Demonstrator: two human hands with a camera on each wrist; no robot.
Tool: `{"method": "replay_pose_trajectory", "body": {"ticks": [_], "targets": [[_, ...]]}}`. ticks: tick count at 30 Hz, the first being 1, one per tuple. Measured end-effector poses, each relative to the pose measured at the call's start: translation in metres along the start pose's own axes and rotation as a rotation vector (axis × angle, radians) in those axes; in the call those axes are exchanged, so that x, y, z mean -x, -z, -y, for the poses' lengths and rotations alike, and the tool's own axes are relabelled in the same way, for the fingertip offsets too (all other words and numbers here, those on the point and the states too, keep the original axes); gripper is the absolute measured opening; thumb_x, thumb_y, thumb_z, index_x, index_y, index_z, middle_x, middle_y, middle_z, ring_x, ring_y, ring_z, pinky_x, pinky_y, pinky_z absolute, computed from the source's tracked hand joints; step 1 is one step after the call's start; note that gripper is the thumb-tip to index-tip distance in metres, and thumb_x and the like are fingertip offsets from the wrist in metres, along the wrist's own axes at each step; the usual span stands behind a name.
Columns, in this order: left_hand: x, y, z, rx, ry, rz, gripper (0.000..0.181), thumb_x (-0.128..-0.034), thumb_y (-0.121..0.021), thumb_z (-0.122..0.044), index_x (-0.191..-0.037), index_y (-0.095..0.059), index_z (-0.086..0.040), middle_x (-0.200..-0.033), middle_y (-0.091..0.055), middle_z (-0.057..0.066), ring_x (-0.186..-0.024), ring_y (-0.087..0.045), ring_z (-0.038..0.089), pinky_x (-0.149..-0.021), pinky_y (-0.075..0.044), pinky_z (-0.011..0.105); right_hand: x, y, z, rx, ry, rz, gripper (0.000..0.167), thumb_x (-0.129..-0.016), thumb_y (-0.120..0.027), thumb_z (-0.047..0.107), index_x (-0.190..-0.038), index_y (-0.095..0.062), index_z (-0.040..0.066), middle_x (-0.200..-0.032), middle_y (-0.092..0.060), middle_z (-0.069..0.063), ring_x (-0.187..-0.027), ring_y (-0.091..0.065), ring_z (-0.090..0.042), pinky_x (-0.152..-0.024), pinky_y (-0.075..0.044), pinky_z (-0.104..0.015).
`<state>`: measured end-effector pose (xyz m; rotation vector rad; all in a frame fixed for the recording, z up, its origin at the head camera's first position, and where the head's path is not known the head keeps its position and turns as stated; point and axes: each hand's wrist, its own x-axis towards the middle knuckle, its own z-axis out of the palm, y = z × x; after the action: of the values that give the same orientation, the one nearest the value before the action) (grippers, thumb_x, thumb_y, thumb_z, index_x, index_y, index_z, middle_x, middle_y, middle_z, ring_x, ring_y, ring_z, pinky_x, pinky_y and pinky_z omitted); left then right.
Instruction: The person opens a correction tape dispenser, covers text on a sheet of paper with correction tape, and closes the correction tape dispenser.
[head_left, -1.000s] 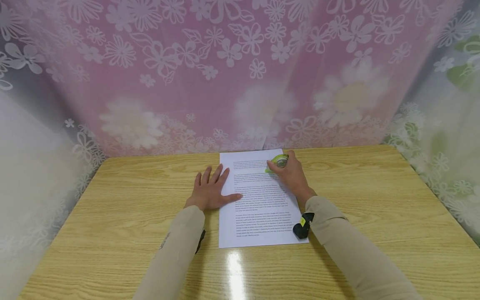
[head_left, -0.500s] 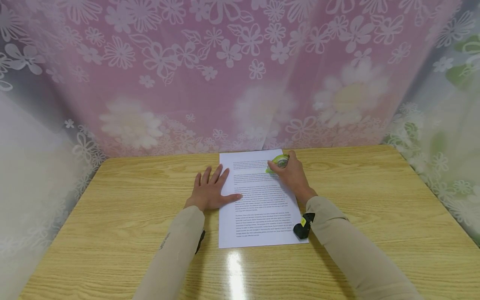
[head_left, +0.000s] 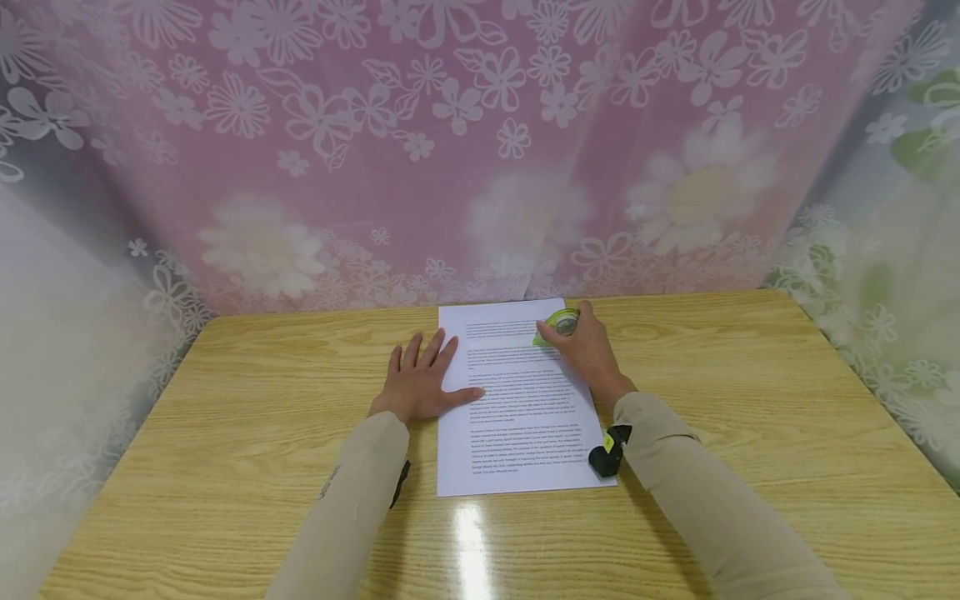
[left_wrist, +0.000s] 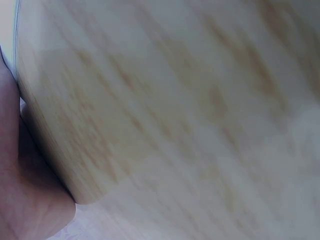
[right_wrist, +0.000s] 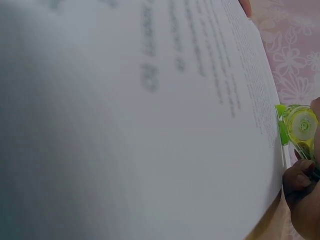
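A pink curtain with white flowers (head_left: 450,167) fills the upper half of the head view; below it a wood-grain counter (head_left: 262,417) spans the lower half. A printed text page (head_left: 525,454), perhaps more than one sheet thick, lies at the centre of the frame, its far edge near the curtain.

The left hand (head_left: 420,390), left of centre, is spread and grasps nothing; its thumb and index fingertip lie over the page's left margin, the other fingers over the counter. The right hand (head_left: 591,354), right of centre, pinches a green correction-tape dispenser (right_wrist: 301,125) between thumb and fingers, over the page's upper right part. The dispenser's tip points down to the left, at or just beside the printed lines; whether it touches the paper cannot be told for sure.

The step in hand looks like applying tape to the text while the left hand steadies the page. The next move seems to call for the tip pressed flat and drawn evenly along one line, with the page kept from sliding.
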<state>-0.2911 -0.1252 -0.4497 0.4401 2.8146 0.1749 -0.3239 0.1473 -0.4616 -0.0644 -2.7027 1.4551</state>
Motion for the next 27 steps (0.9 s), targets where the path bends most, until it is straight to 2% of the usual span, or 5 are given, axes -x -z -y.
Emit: {"method": "replay_pose_trajectory", "body": {"ticks": [8, 20, 27], "targets": [[-0.001, -0.001, 0.001, -0.001, -0.004, -0.008, 0.099, -0.0794, -0.032, -0.084, -0.155, 0.0, -0.029, -0.159, 0.008, -0.003, -0.144, 0.01, 0.03, -0.111, 0.006, 0.054, 0.001, 0.003, 0.001, 0.004, -0.001, 0.0, 0.062, -0.087, -0.068, 0.043, -0.121, -0.037, 0.001, -0.095, -0.058, -0.015, -0.075, -0.057, -0.024, -0.065, -0.046, -0.034], [-0.002, -0.003, 0.002, 0.012, -0.008, 0.0, 0.099, -0.0794, -0.034, -0.084, -0.155, 0.0, -0.029, -0.159, 0.008, -0.004, -0.143, 0.012, 0.03, -0.111, 0.007, 0.053, 0.001, 0.008, 0.0, 0.042, -0.021, 0.017, 0.069, -0.088, -0.067, 0.044, -0.128, -0.035, -0.001, -0.101, -0.057, -0.017, -0.085, -0.057, -0.027, -0.073, -0.046, -0.036], [-0.004, -0.006, 0.003, 0.018, -0.014, -0.009, 0.1, -0.0789, -0.033, -0.085, -0.155, 0.0, -0.028, -0.159, 0.008, -0.003, -0.143, 0.012, 0.03, -0.111, 0.008, 0.053, 0.001, 0.011, -0.001, 0.071, -0.018, 0.023, 0.073, -0.088, -0.066, 0.045, -0.132, -0.031, -0.003, -0.1, -0.057, -0.018, -0.084, -0.057, -0.028, -0.073, -0.047, -0.035]]}}
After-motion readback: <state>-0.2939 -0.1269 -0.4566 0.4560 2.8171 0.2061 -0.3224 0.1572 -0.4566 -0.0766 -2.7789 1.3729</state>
